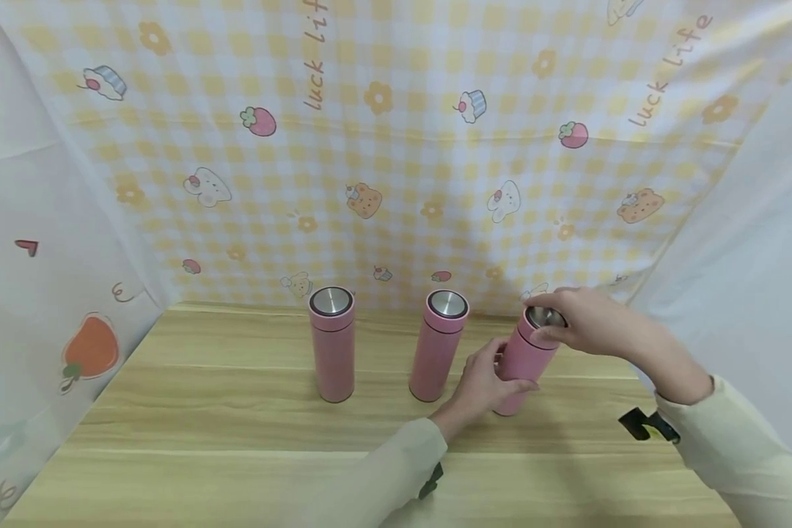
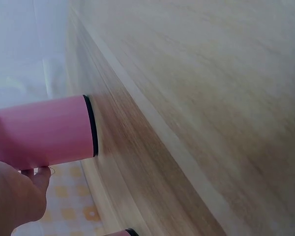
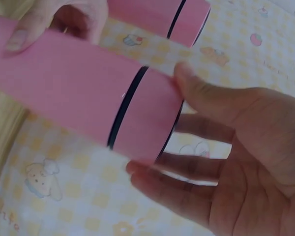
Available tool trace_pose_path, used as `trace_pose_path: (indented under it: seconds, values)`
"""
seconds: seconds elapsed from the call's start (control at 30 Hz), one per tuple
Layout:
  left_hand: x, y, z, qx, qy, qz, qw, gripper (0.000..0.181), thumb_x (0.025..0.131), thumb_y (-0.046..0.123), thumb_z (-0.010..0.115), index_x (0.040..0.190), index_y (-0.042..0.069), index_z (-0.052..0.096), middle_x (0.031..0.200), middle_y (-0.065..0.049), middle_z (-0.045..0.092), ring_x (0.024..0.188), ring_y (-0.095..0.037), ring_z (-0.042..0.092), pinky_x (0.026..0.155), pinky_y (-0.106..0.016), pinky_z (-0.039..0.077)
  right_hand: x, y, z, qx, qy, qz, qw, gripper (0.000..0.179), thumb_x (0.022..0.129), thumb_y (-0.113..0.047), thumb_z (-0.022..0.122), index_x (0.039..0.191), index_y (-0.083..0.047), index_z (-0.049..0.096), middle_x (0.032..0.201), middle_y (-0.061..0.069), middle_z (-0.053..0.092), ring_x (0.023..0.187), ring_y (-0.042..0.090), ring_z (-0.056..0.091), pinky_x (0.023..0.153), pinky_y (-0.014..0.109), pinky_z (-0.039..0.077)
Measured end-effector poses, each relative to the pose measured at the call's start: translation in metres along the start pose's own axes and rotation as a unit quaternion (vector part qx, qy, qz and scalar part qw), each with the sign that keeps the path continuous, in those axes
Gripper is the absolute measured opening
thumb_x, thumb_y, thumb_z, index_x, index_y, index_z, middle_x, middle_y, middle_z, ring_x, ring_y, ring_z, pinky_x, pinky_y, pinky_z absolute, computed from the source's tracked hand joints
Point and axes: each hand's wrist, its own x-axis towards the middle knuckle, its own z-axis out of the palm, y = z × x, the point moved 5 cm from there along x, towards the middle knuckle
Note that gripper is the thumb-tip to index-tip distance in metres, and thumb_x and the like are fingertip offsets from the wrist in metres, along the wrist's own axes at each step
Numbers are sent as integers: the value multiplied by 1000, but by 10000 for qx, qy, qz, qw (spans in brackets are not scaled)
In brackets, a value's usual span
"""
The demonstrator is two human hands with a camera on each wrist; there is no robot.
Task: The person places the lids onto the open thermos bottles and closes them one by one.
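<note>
Three pink thermos flasks with steel-topped lids stand in a row. My left hand (image 1: 478,381) grips the body of the rightmost thermos (image 1: 524,361) from its left side, thumb in front. The thermos leans slightly in the head view; its dark-rimmed base meets the table in the left wrist view. Over its top, my right hand (image 1: 594,320) holds the pink lid (image 3: 150,115) between thumb and fingers. A black ring marks the seam between lid and body, with no gap showing there. Part of the steel top is hidden by the right hand.
The middle thermos (image 1: 438,345) stands just left of my left hand, and the left thermos (image 1: 334,352) farther along. All are on a wood-grain table (image 1: 191,411). A yellow checked cloth (image 1: 402,161) hangs behind, with white cloth at both sides.
</note>
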Motion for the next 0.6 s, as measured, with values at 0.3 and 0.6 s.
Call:
trace_pose_path:
  seconds: [0.3, 0.6]
  values:
    - [0, 1, -2, -98, -56, -40, 9999, 73, 74, 34, 93, 137, 28, 57, 127, 13, 61, 110, -8, 61, 90, -26, 53, -7, 11, -6, 498, -60, -381, 9980, 52, 90, -22, 81, 134, -2, 63, 109, 3, 67, 87, 16, 63, 70, 34, 56]
    - [0, -1, -1, -176, -38, 45, 9998, 71, 75, 29, 94, 136, 27, 58, 126, 12, 62, 113, -9, 61, 92, -25, 52, -7, 12, -10, 1031, -559, -921, 9888, 55, 87, -12, 82, 138, -14, 62, 133, 1, 63, 121, 24, 59, 95, 45, 54]
